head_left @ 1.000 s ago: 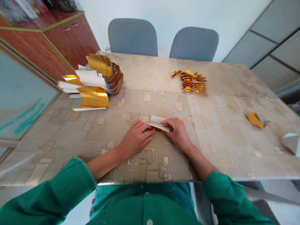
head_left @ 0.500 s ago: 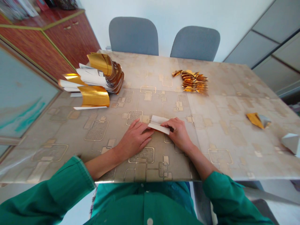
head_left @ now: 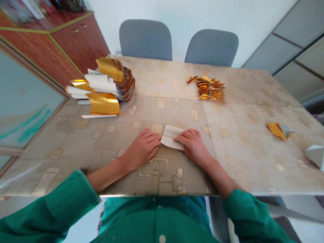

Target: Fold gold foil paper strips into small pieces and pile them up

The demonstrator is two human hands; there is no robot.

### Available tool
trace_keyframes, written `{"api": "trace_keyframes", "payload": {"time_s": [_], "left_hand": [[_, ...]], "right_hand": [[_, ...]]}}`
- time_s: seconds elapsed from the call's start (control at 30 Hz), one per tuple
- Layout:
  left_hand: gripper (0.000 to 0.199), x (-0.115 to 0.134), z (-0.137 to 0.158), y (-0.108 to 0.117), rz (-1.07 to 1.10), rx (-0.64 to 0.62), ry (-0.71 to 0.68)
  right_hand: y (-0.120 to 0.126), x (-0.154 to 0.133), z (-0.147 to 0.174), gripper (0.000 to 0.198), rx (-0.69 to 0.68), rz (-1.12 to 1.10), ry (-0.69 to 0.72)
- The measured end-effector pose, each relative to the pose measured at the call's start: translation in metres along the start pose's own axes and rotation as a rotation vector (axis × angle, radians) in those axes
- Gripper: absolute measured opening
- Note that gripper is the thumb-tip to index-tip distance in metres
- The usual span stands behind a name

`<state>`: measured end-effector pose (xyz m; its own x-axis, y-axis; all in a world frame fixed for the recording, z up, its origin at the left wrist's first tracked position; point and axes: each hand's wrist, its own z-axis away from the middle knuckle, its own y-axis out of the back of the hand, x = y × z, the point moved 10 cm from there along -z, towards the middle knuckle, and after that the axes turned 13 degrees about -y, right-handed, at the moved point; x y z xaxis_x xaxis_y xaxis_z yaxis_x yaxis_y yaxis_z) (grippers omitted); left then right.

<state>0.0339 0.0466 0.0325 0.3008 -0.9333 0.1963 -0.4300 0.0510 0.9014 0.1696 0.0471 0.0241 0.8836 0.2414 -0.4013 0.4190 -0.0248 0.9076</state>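
A small sheet of paper, white side up with a crease across it, lies near the table's front edge. My right hand has it by the right end, forefinger on top and the other fingers bent. At the sheet's left edge is my left hand, palm down, its fingers stretched out and their tips touching or almost touching the paper. Under the sheet, its other face and my right thumb are hidden.
A pile of gold-and-white sheets stands at the back left. Folded gold pieces lie in a cluster at the back right. A gold paper piece and a white object are far right. Two grey chairs stand behind the table.
The paper has opened out flatter, showing more of its white face. My left hand has drawn slightly left, and my right forefinger lies further over the sheet.
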Motion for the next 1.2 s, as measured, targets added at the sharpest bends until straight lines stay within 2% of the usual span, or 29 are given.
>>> {"api": "trace_keyframes", "payload": {"time_s": [0.2, 0.33, 0.47, 0.57, 0.87, 1.2], "left_hand": [[0.019, -0.003, -0.008, 0.015, -0.053, 0.09, 0.025], [0.035, 0.01, -0.02, -0.003, -0.134, -0.031, -0.086], [0.042, 0.012, -0.018, -0.021, -0.158, -0.13, -0.091], [0.044, 0.011, -0.015, -0.023, -0.167, -0.146, -0.085], [0.038, 0.003, -0.008, -0.017, -0.162, -0.117, -0.046], [0.03, -0.003, -0.001, -0.006, -0.218, -0.066, -0.026]], "right_hand": [[0.002, -0.008, 0.003, 0.04, -0.022, 0.026, 0.095], [0.002, -0.011, 0.006, 0.038, -0.051, 0.06, 0.116], [0.001, -0.011, 0.008, 0.038, -0.061, 0.078, 0.117], [-0.003, -0.011, 0.01, 0.042, -0.056, 0.132, 0.116], [0.001, -0.002, 0.024, 0.036, -0.002, 0.239, 0.181], [0.013, 0.012, 0.028, 0.033, 0.084, 0.094, 0.139]]}}
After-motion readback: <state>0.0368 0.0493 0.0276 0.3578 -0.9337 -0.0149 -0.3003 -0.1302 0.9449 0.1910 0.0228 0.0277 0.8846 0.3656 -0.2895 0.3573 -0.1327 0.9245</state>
